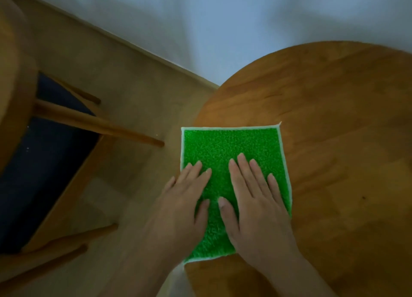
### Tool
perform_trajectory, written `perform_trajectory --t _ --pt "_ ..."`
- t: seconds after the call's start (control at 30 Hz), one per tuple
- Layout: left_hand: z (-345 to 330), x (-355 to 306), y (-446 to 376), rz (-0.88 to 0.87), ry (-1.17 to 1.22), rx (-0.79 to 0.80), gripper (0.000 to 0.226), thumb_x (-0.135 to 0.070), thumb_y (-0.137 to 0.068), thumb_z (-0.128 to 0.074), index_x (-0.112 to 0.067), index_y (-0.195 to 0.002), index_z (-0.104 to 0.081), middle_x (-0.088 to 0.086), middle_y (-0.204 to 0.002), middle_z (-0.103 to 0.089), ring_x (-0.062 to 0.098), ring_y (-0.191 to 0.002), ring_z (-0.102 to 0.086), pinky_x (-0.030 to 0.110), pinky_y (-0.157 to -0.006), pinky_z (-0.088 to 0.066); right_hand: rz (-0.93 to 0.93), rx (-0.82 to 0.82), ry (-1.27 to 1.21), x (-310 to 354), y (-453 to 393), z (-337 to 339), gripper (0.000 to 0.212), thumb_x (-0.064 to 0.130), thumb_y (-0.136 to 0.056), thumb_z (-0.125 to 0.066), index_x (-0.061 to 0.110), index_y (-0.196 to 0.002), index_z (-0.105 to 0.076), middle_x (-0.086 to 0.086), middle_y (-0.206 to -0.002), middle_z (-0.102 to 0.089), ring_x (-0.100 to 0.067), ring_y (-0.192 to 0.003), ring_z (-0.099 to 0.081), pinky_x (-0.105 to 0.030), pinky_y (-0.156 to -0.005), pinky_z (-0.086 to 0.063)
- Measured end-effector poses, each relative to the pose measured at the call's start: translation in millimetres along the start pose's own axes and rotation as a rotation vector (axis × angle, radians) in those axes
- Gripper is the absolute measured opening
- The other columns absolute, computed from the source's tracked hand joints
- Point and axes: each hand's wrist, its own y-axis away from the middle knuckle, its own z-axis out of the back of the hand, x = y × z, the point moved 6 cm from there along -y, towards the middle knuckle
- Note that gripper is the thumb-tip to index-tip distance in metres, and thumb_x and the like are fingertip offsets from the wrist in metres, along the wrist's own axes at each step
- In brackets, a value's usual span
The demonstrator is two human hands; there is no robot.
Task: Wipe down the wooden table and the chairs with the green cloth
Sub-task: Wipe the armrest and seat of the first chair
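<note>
On the left edge of the round wooden desk [323, 140], as seen from the head camera, the green cloth [229, 154] is spread flat, its left border hanging just past the rim. Both hands are laid on it side by side: the left hand [185, 198] on the near left part, the right hand [252, 196] on the near right. The fingers [243, 163] are kept straight and slightly spread, palms down; nothing is gripped or pinched, the cloth is only pressed against the wood.

The step in hand is judged to be the wiping of the desk top. It is best done with even pressure through flat palms, so that the cloth is kept from bunching, and with overlapping passes carried along the grain toward the far, uncovered wood. The overhanging border is likely to fold under if the cloth is pushed leftward, so the strokes are better led rightward or away.

The cloth is square, of a nubby, terry-like pile with a pale stitched border. The desk top is smooth, warm brown, made of joined boards with a curved rim. To the left a chair [29, 109] is seen, with turned wooden legs and a dark seat [51, 145], standing on a pale floor [138, 100]; it is well apart from the cloth and is not being touched.
</note>
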Motion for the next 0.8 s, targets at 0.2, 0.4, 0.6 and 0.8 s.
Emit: perform_trajectory --t 0.2,0.4,0.6,0.8 --pt "-3 1 11 0.036 -0.173 -0.006 0.065 -0.043 -0.094 -0.046 -0.035 -0.149 -0.01 -0.016 -0.155 0.003 0.003 -0.141 0.006 0.036 -0.111 0.007 0.032 -0.035 -0.182 -23 11 37 0.054 0.027 -0.097 -0.05 0.023 -0.148 -0.034 0.015 -0.153 -0.024 0.007 -0.122 -0.04 -0.025 -0.11 -0.028" --pt "9 -3 5 0.026 -0.199 -0.106 0.035 -0.029 -0.098 -0.047 -0.03 -0.133 -0.05 -0.011 -0.15 -0.033 0.005 -0.138 -0.025 0.036 -0.114 -0.006 0.024 -0.128 0.045 -37 20 31 0.037 0.016 -0.095 -0.056 0.009 -0.131 -0.056 0.0 -0.152 -0.034 -0.011 -0.142 -0.025 -0.019 -0.103 -0.018" --pt "34 -4 34 -0.012 0.057 -0.394 0.013 -0.022 -0.093 -0.056 -0.019 -0.098 -0.068 -0.006 -0.096 -0.067 0.012 -0.09 -0.059 0.037 -0.099 -0.038 0.016 -0.38 -0.068 -19 29 45 0.015 0.018 -0.092 -0.053 0.007 -0.095 -0.063 -0.006 -0.087 -0.064 -0.027 -0.078 -0.06 -0.035 -0.071 -0.047" --pt "102 62 107 0.14 0.278 -0.686 0.008 -0.011 -0.085 -0.061 -0.016 -0.09 -0.067 -0.006 -0.084 -0.058 0.003 -0.078 -0.051 0.01 -0.068 -0.038 0.16 -0.392 -0.237 84 33 38 0.022 0.044 -0.096 -0.047 0.024 -0.093 -0.055 0.014 -0.069 -0.052 -0.012 -0.057 -0.05 -0.028 -0.052 -0.042"
